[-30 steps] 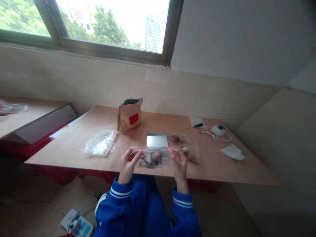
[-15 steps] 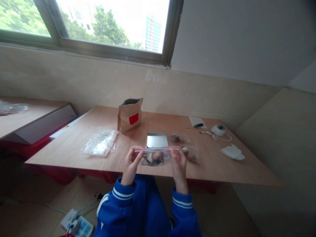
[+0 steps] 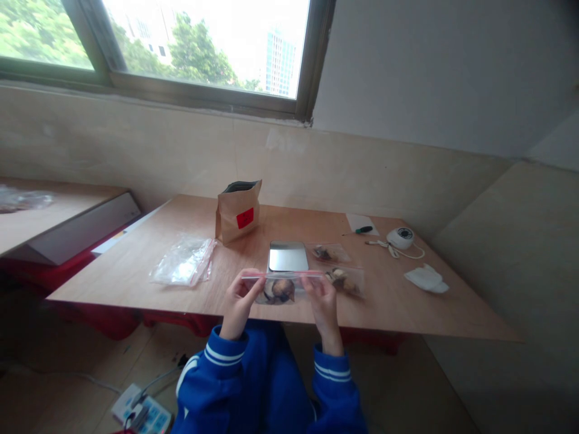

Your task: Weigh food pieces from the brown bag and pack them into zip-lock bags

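I hold a small clear zip bag [image 3: 278, 289] with a red seal strip and several brown chunks inside, just above the near edge of the wooden table [image 3: 136, 271]. My left hand [image 3: 239, 298] pinches the bag's left end of the seal. My right hand [image 3: 322, 298] pinches the seal further right. Both sleeves are blue with white stripes. Beyond the bag sits a small metal scale [image 3: 288, 256].
Two filled zip bags [image 3: 346, 280] [image 3: 328, 252] lie right of the scale. A pile of empty zip bags [image 3: 183, 260] lies at left, a brown paper pouch [image 3: 238, 210] stands behind. A screwdriver [image 3: 363, 229], white round device [image 3: 400, 237] and white cloth [image 3: 426, 279] lie at right.
The bag has dropped slightly toward the table edge and my right hand has slid a little left along the seal strip. The hands have come closer together.
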`<state>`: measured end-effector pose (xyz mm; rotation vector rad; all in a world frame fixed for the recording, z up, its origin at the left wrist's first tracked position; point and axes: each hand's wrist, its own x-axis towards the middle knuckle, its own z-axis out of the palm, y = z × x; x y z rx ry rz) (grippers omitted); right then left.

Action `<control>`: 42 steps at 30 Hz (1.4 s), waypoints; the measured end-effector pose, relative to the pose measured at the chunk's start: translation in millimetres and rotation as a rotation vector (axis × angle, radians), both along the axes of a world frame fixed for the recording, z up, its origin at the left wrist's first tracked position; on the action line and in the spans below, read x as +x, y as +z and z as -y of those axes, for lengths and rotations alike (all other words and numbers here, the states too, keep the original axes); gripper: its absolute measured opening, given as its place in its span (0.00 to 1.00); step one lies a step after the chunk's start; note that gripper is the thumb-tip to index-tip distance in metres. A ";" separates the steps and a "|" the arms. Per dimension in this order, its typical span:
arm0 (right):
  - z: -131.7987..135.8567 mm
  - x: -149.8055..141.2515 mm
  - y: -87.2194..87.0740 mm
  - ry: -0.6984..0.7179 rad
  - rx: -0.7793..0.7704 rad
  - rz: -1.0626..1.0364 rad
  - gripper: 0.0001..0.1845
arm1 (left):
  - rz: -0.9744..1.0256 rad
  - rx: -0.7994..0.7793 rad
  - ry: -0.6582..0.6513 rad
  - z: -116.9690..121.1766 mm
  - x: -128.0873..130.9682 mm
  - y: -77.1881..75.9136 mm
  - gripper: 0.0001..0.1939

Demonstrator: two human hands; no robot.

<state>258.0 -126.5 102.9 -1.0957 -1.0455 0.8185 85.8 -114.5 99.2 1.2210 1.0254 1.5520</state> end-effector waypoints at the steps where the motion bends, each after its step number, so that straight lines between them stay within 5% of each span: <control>1: -0.2 -0.3 -0.1 -0.006 0.010 0.006 0.12 | -0.001 0.004 -0.001 0.2 -0.3 0.9 0.11; 15: -1.9 3.8 1.7 0.001 0.197 0.075 0.06 | -0.023 0.034 -0.045 3.1 -5.8 6.2 0.06; 27: -0.6 -2.0 -4.5 0.117 0.053 -0.068 0.09 | -0.044 0.056 -0.108 1.5 0.9 5.6 0.10; 42: -2.2 -3.6 -2.5 0.105 0.103 -0.010 0.07 | -0.075 0.113 -0.038 3.0 0.9 8.3 0.06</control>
